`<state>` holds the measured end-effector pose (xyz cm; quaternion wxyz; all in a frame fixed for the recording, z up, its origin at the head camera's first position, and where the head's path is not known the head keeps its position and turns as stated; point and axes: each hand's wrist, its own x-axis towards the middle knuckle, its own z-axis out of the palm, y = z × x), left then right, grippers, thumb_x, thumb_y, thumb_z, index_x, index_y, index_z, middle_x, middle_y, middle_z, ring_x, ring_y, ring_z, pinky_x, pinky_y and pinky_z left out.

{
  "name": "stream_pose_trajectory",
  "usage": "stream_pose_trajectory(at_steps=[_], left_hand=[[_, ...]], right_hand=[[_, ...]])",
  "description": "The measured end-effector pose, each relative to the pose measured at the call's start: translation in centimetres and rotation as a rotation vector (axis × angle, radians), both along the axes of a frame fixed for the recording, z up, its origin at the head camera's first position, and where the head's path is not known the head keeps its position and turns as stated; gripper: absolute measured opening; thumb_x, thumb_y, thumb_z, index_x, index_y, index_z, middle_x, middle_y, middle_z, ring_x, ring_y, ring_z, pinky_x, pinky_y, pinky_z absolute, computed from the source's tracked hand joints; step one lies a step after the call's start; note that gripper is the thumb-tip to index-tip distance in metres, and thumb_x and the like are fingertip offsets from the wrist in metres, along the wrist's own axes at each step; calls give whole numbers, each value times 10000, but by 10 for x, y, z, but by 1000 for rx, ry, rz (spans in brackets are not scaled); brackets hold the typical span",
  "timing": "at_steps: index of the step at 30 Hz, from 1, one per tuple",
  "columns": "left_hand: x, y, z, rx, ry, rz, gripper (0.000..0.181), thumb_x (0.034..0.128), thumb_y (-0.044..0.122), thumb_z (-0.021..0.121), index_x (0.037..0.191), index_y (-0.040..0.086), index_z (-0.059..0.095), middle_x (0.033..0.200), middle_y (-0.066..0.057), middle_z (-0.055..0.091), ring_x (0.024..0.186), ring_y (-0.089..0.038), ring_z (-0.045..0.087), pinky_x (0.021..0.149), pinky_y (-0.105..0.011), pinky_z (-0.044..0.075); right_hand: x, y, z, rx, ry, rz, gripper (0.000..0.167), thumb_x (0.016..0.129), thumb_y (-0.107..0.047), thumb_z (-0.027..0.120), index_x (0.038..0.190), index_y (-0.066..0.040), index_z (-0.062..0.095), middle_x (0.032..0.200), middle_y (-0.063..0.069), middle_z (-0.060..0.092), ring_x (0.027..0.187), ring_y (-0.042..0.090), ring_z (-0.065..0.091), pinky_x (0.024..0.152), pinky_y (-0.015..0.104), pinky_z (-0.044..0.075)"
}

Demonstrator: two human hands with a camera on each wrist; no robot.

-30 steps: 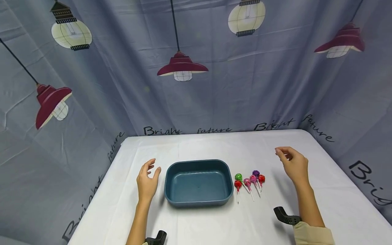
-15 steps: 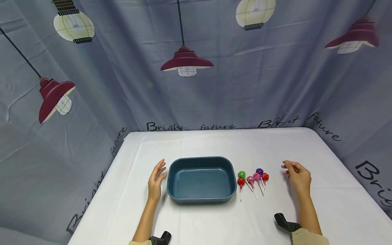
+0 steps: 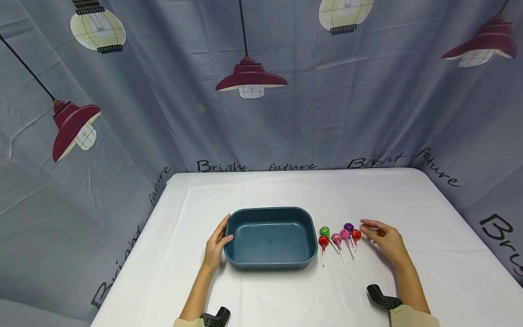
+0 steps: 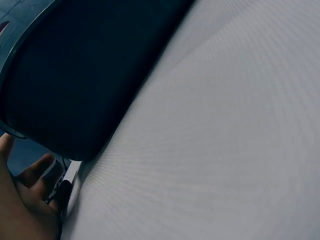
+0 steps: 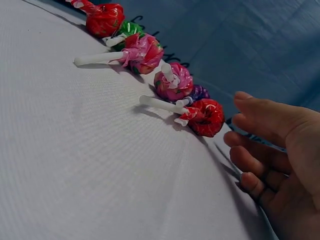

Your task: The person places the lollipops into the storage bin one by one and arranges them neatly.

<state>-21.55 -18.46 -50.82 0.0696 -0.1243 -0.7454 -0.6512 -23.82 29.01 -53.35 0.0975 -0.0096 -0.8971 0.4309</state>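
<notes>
**My left hand (image 3: 215, 247) on the tray (image 3: 269, 264), my right hand (image 3: 386, 240) by the lollipops (image 3: 337, 239)**

I grip the blue tray by its left end, thumb over the rim. My right hand holds nothing, its fingers loosely bent just beside the nearest red lollipop (image 3: 356, 234). All 6 lollipops lie on the white tabletop (image 3: 294, 299) to the right of the tray: 2 red, 2 pink, 1 green, 1 purple.
</notes>
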Motion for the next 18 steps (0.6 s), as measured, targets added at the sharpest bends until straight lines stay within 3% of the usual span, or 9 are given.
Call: stream_pose_trajectory(at_steps=[5, 14, 18], left_hand=[[0, -1, -1, -110, 27, 5, 544, 920, 46, 505, 1433, 60, 325, 1464, -104, 302, 1324, -264, 292, 999, -160, 266], [3, -1, -2, -200, 33, 43, 576, 914, 84, 530, 1446, 105, 310, 1449, -95, 311, 1271, -279, 370, 1005, -438, 319], [5, 0, -2, -213, 33, 49, 574, 916, 93, 522, 1449, 113, 308, 1447, -104, 313, 1268, -308, 370, 998, -481, 320]], right_hand=[[2, 2, 0, 49, -56, 64, 449, 863, -417, 612, 1168, -89, 638, 1058, 107, 639, 800, 85, 557, 685, 244, 428], [4, 0, -3, 58, -35, 113, 378, 855, -360, 642, 1108, -79, 667, 1003, 82, 648, 750, 121, 540, 634, 247, 437], [5, -1, -3, 44, -35, 110, 390, 854, -355, 644, 1109, -59, 665, 946, 70, 655, 721, 121, 534, 611, 245, 431]])
